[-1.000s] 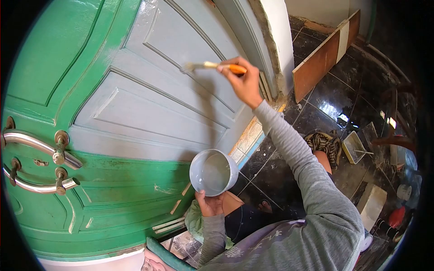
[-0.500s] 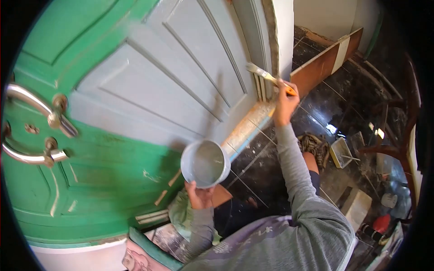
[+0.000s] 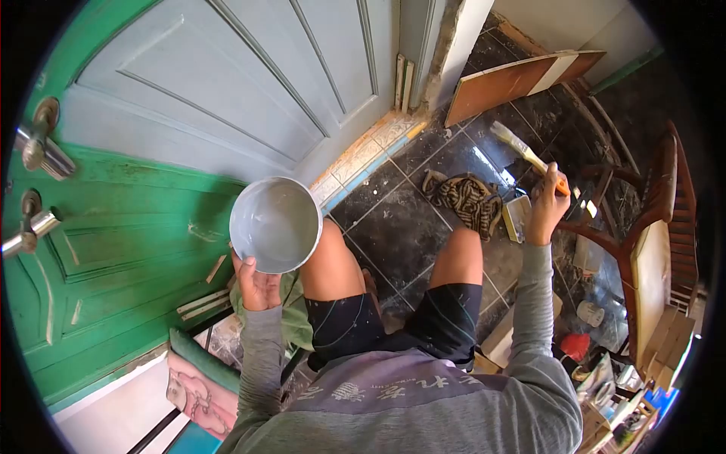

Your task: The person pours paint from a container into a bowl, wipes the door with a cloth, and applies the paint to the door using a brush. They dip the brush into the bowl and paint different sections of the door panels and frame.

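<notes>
Dark tiled floor point(image 3: 393, 200) beside a green-and-grey door point(image 3: 144, 216): my left hand point(image 3: 259, 287) clasps the pot point(image 3: 276, 200) near the door's lower edge, while my right hand point(image 3: 547, 210) pinches the brush point(image 3: 531, 157) above the floor, apparently between strokes, any reload calling for a reach across to the pot.

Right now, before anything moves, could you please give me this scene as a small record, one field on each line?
left grip: holds the grey bucket at its near side
bucket fill: grey inside, level hard to tell
right grip: holds the paintbrush by its orange handle
bristles: apart from bucket and door
door: partly grey, partly green, with metal handles
floor: dark tiles, with a crumpled patterned cloth
beyond the cloth: brown board with a pale stripe
</notes>
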A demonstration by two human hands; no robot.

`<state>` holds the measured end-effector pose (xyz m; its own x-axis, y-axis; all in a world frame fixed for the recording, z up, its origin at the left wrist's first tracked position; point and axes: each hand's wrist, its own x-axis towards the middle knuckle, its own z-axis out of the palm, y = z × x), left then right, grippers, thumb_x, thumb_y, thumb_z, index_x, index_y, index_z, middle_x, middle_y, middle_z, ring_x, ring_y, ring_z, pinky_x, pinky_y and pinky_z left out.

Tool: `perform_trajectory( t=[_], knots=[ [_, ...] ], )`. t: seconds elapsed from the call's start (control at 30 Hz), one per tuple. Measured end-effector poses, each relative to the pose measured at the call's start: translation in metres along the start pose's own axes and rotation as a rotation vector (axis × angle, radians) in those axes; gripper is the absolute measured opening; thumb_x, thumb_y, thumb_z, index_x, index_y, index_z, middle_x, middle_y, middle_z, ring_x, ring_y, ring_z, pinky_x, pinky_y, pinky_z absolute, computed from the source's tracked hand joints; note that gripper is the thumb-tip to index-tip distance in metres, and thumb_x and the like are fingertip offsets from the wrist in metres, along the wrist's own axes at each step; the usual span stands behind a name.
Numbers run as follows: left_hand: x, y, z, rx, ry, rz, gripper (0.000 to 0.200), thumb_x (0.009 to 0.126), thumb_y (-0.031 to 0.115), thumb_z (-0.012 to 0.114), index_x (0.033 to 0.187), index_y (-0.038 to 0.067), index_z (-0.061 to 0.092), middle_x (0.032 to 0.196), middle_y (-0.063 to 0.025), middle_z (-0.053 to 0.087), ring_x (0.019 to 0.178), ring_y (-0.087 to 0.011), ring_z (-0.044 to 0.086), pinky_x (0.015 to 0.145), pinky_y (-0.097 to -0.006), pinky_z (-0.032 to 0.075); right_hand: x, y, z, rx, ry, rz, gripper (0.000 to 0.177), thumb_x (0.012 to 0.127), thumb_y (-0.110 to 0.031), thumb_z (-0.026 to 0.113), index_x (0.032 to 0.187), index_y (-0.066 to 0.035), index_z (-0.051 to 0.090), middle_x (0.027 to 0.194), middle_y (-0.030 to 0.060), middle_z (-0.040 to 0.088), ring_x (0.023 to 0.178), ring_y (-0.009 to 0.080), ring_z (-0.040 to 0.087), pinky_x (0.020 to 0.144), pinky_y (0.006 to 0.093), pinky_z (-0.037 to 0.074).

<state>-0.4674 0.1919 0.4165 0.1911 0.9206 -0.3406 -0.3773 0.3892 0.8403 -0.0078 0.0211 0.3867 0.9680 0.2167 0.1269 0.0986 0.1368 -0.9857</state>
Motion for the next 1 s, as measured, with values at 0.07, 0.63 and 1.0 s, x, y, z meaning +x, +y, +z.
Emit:
perform_trajectory(
  t=[0.07, 0.63, 1.0],
  knots=[
    [-0.015, 0.017, 0.013, 0.033, 0.004, -0.017, 0.077, 0.08, 0.023, 0.061, 0.148, 0.013, 0.026, 0.141, -0.0132, 0.042, 0.125, -0.0298, 0.049, 0.1, -0.0467, 0.048, -0.011, -0.028, -0.01, -0.035, -0.006, 0.043, 0.024, 0.093, -0.028, 0.067, 0.089, -0.006, 0.062, 0.067, -0.0066, 0.047, 0.054, 0.0006, 0.035, 0.049, 0.0188, 0.025],
    [-0.194, 0.155, 0.186, 0.002, -0.348, -0.301, 0.07, 0.078, 0.016, 0.076, 0.138, 0.006, 0.04, 0.12, -0.0078, 0.053, 0.109, -0.0151, 0.053, 0.092, -0.029, 0.047, -0.097, -0.44, -0.028, 0.067, 0.053, 0.361, 0.007, 0.09, -0.012, 0.06, 0.092, -0.006, 0.057, 0.071, -0.0037, 0.047, 0.058, 0.0027, 0.038, 0.049, 0.0179, 0.028],
    [-0.231, 0.255, 0.261, 0.007, -0.444, -0.336, 0.059, 0.083, 0.012, 0.069, 0.135, 0.009, 0.043, 0.115, -0.0094, 0.058, 0.101, -0.0157, 0.061, 0.082, -0.0313, 0.056, -0.09, -0.621, 0.035, -0.724, -0.939, -0.465, 0.019, 0.068, -0.009, 0.074, 0.082, -0.006, 0.062, 0.07, 0.0078, 0.061, 0.063, 0.0249, 0.062, 0.058, 0.033, 0.049]
  ],
)
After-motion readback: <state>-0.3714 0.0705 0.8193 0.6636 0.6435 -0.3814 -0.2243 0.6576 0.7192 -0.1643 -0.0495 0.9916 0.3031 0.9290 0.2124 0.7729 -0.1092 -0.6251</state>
